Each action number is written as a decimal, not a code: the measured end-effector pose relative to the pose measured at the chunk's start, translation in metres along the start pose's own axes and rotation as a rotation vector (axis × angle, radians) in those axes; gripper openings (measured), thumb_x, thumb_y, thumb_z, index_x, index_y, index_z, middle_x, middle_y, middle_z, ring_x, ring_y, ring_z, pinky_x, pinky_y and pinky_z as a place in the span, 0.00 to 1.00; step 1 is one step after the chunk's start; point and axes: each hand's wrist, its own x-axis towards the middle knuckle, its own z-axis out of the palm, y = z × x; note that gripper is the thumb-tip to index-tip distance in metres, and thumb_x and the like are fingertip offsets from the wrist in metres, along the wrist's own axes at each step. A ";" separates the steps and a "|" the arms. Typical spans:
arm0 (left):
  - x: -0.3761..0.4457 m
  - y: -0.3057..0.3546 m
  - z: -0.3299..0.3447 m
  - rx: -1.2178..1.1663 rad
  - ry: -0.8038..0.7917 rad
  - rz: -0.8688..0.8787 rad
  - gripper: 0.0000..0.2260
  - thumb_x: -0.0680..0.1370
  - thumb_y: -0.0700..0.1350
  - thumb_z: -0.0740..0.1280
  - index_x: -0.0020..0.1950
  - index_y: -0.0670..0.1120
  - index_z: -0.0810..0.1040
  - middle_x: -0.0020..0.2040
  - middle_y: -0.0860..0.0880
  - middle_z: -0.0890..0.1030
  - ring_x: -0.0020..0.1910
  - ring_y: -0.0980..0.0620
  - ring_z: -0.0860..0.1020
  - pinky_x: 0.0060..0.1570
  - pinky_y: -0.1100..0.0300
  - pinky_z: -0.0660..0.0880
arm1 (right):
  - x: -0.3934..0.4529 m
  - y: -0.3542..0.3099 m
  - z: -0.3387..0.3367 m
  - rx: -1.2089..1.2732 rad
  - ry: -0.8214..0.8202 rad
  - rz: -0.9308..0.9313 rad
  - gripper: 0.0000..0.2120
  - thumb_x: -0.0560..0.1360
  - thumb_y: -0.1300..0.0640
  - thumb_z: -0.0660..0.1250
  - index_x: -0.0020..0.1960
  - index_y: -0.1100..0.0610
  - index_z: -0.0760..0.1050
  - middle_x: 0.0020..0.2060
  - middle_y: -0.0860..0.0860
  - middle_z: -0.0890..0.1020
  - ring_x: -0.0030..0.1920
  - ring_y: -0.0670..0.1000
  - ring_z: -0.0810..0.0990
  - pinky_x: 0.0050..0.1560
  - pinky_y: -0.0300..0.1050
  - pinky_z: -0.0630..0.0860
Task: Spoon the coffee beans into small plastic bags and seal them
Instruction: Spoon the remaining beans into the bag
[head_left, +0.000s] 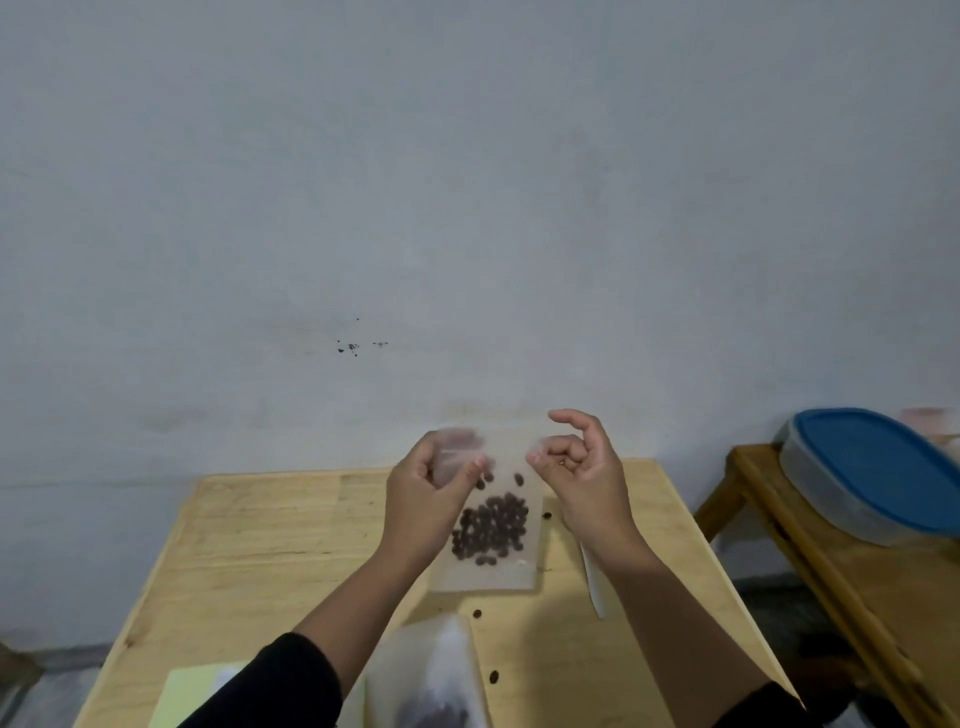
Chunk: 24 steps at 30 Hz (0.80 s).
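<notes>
A small clear plastic bag (493, 566) hangs upright above the wooden table (270, 551), with a clump of dark coffee beans (491, 530) in its lower half. My left hand (423, 499) pinches the bag's top left corner. My right hand (584, 475) pinches the top right corner between thumb and curled fingers, with the index finger raised. A larger clear bag of beans (431, 675) stands at the table's near edge between my forearms. A white spoon (595, 582) lies on the table under my right wrist.
Three loose beans (477, 614) lie on the table. A pale yellow sheet (189, 691) sits at the near left. To the right, a clear container with a blue lid (872, 467) rests on a second wooden stand (769, 514). A grey wall stands behind.
</notes>
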 end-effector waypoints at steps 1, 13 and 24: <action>-0.001 0.003 0.001 -0.019 0.011 0.003 0.10 0.73 0.43 0.71 0.53 0.52 0.78 0.40 0.52 0.85 0.43 0.55 0.83 0.49 0.63 0.76 | 0.000 -0.002 -0.003 -0.027 -0.046 -0.023 0.20 0.73 0.65 0.69 0.59 0.45 0.72 0.38 0.48 0.81 0.42 0.46 0.80 0.49 0.37 0.75; -0.023 0.025 0.018 0.146 -0.007 0.066 0.17 0.75 0.41 0.69 0.58 0.59 0.75 0.37 0.54 0.83 0.32 0.60 0.77 0.34 0.72 0.68 | 0.003 -0.028 -0.041 -0.269 -0.319 -0.143 0.13 0.73 0.63 0.68 0.50 0.45 0.80 0.35 0.39 0.80 0.38 0.39 0.76 0.43 0.31 0.72; -0.058 0.018 0.026 0.135 0.075 0.000 0.14 0.75 0.37 0.68 0.53 0.55 0.80 0.39 0.54 0.83 0.39 0.56 0.83 0.45 0.59 0.80 | -0.013 -0.005 -0.042 -0.244 -0.451 -0.105 0.15 0.74 0.62 0.68 0.50 0.41 0.79 0.40 0.41 0.81 0.40 0.45 0.78 0.46 0.35 0.75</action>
